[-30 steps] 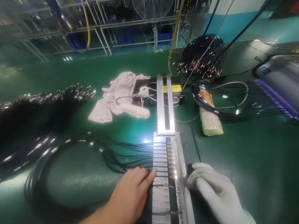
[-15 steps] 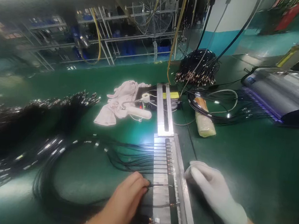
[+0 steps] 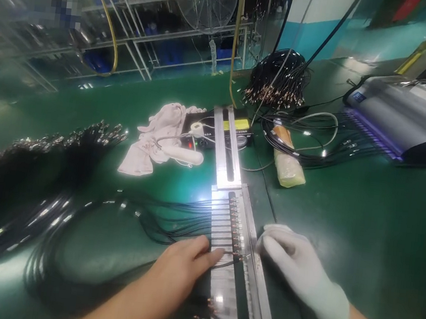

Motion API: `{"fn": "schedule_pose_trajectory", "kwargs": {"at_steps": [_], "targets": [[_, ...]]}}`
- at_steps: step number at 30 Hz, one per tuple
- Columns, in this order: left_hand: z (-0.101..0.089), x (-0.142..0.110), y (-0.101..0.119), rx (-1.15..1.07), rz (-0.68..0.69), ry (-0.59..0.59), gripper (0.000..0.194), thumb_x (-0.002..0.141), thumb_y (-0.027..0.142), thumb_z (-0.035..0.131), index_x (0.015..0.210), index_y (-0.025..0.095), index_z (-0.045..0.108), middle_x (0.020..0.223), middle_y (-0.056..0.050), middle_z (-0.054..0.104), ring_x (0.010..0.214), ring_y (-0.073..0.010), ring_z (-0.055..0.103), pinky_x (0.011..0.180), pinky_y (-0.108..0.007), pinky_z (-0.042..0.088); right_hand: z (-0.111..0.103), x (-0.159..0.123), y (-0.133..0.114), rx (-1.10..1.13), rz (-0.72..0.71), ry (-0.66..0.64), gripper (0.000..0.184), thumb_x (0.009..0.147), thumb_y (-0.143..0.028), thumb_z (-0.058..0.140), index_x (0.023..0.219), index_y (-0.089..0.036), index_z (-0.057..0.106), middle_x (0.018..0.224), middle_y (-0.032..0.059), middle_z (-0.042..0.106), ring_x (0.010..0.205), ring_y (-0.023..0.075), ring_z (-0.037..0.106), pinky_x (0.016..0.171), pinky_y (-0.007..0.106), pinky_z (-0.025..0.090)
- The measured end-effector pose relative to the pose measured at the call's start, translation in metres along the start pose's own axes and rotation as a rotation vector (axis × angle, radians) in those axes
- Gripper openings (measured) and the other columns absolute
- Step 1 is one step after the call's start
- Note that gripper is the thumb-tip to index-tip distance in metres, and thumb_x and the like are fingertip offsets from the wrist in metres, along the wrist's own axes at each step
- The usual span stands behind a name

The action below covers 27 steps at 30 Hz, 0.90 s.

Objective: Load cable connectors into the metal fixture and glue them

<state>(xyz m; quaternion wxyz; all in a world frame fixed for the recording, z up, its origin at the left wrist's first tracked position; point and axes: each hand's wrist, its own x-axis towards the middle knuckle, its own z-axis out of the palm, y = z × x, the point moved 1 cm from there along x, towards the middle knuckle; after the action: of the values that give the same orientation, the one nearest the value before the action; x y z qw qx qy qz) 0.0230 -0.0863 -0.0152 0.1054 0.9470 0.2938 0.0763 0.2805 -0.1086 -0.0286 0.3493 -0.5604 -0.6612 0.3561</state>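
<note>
A long metal slotted fixture (image 3: 219,277) runs down the bench, with several thin black cables (image 3: 195,220) laid side by side across its upper slots. Their stripped, metallic ends (image 3: 234,217) line up along the dark groove. My bare left hand (image 3: 187,261) lies over the fixture's left edge, its fingertips closed on a black cable (image 3: 228,253) seated in a slot below the filled ones. To the right of the fixture's rail (image 3: 252,250), my right hand (image 3: 293,264) in a white glove is curled closed, fingertips at the rail; anything inside the pinch is hidden.
Past the fixture stand a black control box (image 3: 200,134), a pinkish cloth (image 3: 150,142) and a white handled tool (image 3: 185,155). Cable bundles lie left (image 3: 97,139) and back right (image 3: 282,80). A wrapped roll (image 3: 289,162) and a grey machine with purple light (image 3: 400,118) are rightward.
My left hand has moved forward and right onto the fixture, bringing the cable end over the groove. My right hand stays beside the rail. The view has shifted slightly.
</note>
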Motion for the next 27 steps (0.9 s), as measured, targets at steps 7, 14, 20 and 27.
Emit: {"fn": "schedule_pose_trajectory", "kwargs": {"at_steps": [7,14,20,27], "targets": [[-0.011,0.008,0.000,-0.055,0.039,0.066,0.044,0.092,0.003,0.029,0.119,0.015,0.062,0.087,-0.007,0.063,0.072,-0.0177,0.064,0.063,-0.026,0.056,0.000,0.001,0.002,0.005,-0.066,0.022,0.035,0.100,-0.031,0.046,0.068,-0.022,0.058,0.072,0.0023,0.063,0.073,0.0206,0.062,0.068,0.032,0.048],[-0.007,0.004,0.004,0.062,0.080,0.236,0.041,0.102,0.012,0.024,0.113,0.013,0.064,0.085,-0.008,0.067,0.074,-0.0163,0.066,0.066,-0.024,0.057,-0.002,-0.004,-0.010,-0.042,-0.337,-0.059,0.020,0.095,-0.012,0.048,0.098,-0.021,0.065,0.091,0.0044,0.071,0.082,0.0208,0.060,0.073,0.035,0.046],[0.003,0.002,0.002,0.067,0.064,0.267,0.037,0.102,0.013,0.026,0.115,0.014,0.061,0.085,-0.007,0.067,0.072,-0.0165,0.066,0.064,-0.026,0.057,-0.003,-0.011,-0.014,0.000,-0.430,-0.235,0.026,0.090,-0.010,0.040,0.082,-0.020,0.063,0.068,0.0034,0.063,0.065,0.0185,0.055,0.061,0.032,0.041],[0.010,0.003,-0.004,-0.240,-0.001,0.189,0.031,0.099,0.006,0.035,0.119,0.016,0.056,0.089,-0.007,0.064,0.079,-0.0147,0.063,0.070,-0.023,0.054,-0.007,-0.003,-0.002,0.184,-0.214,-0.055,0.024,0.093,-0.014,0.048,0.080,-0.020,0.066,0.070,0.0023,0.067,0.065,0.0166,0.062,0.060,0.027,0.048]]}}
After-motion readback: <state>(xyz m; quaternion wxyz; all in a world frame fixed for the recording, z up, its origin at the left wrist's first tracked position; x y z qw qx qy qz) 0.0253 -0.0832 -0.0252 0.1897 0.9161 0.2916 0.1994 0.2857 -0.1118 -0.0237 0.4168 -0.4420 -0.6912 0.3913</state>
